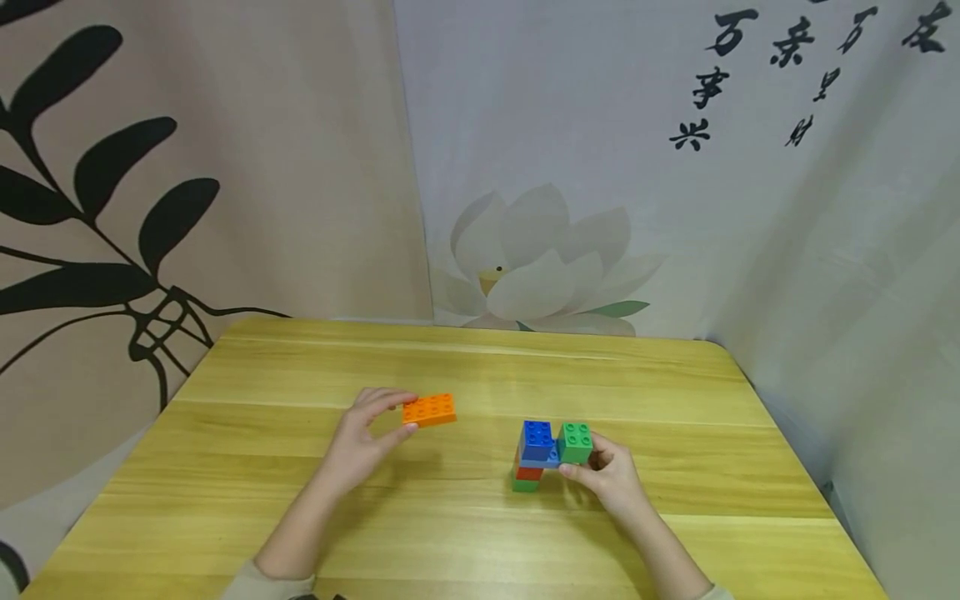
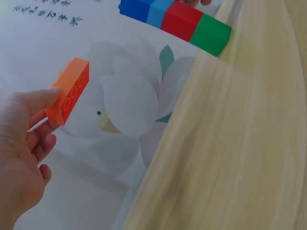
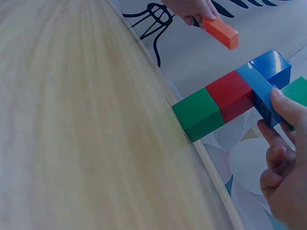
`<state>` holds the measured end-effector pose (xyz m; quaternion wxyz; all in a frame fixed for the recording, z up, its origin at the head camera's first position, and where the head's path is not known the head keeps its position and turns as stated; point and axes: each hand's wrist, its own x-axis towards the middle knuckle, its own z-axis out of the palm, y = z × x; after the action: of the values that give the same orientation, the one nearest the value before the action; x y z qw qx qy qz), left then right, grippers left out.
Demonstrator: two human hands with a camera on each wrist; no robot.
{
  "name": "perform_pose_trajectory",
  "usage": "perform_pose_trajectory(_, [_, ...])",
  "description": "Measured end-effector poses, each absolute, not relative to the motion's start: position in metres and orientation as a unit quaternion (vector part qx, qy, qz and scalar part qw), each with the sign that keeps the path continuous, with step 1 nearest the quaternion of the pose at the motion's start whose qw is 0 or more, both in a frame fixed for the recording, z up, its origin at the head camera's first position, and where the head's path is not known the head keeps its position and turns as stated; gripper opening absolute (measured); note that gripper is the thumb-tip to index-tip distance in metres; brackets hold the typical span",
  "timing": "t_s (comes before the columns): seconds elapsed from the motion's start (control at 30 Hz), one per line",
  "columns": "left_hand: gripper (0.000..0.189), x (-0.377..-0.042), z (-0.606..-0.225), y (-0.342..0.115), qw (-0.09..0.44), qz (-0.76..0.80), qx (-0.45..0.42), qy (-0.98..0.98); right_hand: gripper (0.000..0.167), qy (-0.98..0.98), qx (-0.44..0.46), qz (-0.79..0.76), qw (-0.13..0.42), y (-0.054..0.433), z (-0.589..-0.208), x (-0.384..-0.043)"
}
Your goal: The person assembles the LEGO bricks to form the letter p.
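Note:
An orange toy building brick (image 1: 429, 410) is held in the air by my left hand (image 1: 358, 446), thumb and fingers pinching its left end; its hollow underside shows in the left wrist view. To the right stands a small brick stack: a green brick (image 3: 199, 114) at the bottom, a red brick (image 3: 229, 96) above it, then a longer light blue brick (image 3: 259, 91) jutting out to the right. A dark blue brick (image 1: 537, 439) and a second green brick (image 1: 575, 442) sit side by side on top. My right hand (image 1: 611, 475) grips the stack's overhanging right end, thumb in front.
The stack rests on a wooden table (image 1: 420, 533). Cloth backdrops hang behind and beside it, printed with dark leaves (image 1: 127, 158), a pale lotus (image 1: 547, 258) and black characters (image 1: 705, 87).

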<state>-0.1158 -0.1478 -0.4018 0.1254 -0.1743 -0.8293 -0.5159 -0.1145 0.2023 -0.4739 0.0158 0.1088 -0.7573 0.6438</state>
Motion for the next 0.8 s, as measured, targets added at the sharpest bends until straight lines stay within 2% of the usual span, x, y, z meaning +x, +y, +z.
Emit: perform_pose_trajectory(0.8, [0.033,-0.112,-0.373,-0.104,0.121,-0.553,-0.221,-0.794,0.039,-0.759,0.113,0.642,0.017,0.203,-0.474,-0.115])
